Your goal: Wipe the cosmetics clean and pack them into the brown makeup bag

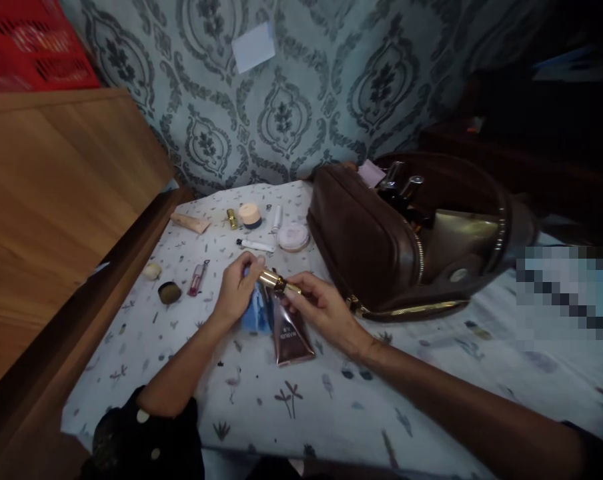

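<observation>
My left hand (pixel 237 288) pinches one end of a gold lipstick tube (pixel 269 280) with a dark patterned band. My right hand (pixel 326 308) has its fingers closed on the other end. The tube is held tilted above the cloth. Just beneath it lie a dark brown squeeze tube (pixel 290 337) with pale lettering and a blue packet (pixel 254 313), both partly hidden by the hands. Left of my left hand lies a pink lip gloss (pixel 196 279) with a dark round lid (pixel 169 292) nearby.
An open brown leather bag (pixel 356 233) holding bottles and a gold pouch (pixel 464 240) stands right. Farther back are a round compact (pixel 292 237), a white tube (pixel 255 245), a jar (pixel 250 215), a small gold tube (pixel 232 219) and a beige tube (pixel 190 222). A wooden panel (pixel 66 180) borders the left.
</observation>
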The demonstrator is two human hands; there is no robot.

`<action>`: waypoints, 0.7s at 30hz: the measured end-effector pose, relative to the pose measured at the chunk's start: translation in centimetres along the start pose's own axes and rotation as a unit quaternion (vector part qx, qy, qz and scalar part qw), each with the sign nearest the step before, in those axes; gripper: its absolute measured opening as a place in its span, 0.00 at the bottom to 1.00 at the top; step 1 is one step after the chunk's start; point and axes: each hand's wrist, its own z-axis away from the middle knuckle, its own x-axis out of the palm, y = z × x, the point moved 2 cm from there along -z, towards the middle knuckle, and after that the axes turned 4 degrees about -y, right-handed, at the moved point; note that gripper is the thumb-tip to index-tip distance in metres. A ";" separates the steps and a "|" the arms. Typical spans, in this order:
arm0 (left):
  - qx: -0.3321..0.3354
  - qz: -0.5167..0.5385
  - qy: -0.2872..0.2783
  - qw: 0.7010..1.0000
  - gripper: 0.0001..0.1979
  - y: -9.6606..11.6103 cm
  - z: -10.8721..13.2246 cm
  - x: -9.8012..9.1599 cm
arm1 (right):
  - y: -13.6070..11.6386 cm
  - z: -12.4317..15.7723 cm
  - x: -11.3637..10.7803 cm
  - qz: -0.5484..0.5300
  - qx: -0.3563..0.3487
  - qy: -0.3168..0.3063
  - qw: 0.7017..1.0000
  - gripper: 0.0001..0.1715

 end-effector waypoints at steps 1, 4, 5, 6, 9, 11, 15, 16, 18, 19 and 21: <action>0.008 -0.016 0.010 1.000 0.19 0.1 -0.2 -0.6 | -0.1 0.0 -0.1 -0.002 0.003 0.004 1.000 0.13; 0.044 -0.029 0.108 0.993 0.17 0.9 -0.1 -2.1 | -0.5 0.2 -0.3 0.020 0.005 0.010 1.000 0.14; 0.064 -0.025 0.139 0.988 0.16 1.3 0.2 -2.1 | -0.6 0.3 -0.3 0.031 0.003 0.006 0.999 0.14; 0.094 -0.027 0.154 0.983 0.16 1.7 0.6 -1.8 | -0.6 0.4 -0.2 0.041 0.001 0.001 0.999 0.14; 0.236 -0.106 0.064 0.964 0.16 2.7 2.2 0.6 | -0.6 0.6 0.0 0.073 -0.011 -0.008 0.997 0.13; 0.317 -0.193 -0.021 0.928 0.19 2.7 3.1 2.4 | -0.7 0.6 0.0 0.089 -0.029 -0.007 0.996 0.11; 0.316 -0.258 -0.057 0.911 0.22 1.6 3.1 2.9 | -1.1 0.6 -0.2 0.094 -0.040 0.001 0.995 0.10; 0.304 -0.254 -0.064 0.916 0.22 1.4 2.8 2.6 | -1.3 0.6 -0.3 0.097 -0.035 0.012 0.995 0.11; 0.283 -0.242 -0.092 0.924 0.20 1.3 2.1 1.7 | -1.6 0.6 -0.6 0.105 -0.023 0.043 0.993 0.12; 0.272 -0.237 -0.116 0.925 0.17 1.3 1.8 1.2 | -1.8 0.7 -0.7 0.107 -0.019 0.059 0.992 0.13; 0.251 -0.235 -0.184 0.921 0.13 1.6 1.2 0.2 | -2.1 0.9 -0.9 0.109 -0.016 0.082 0.991 0.15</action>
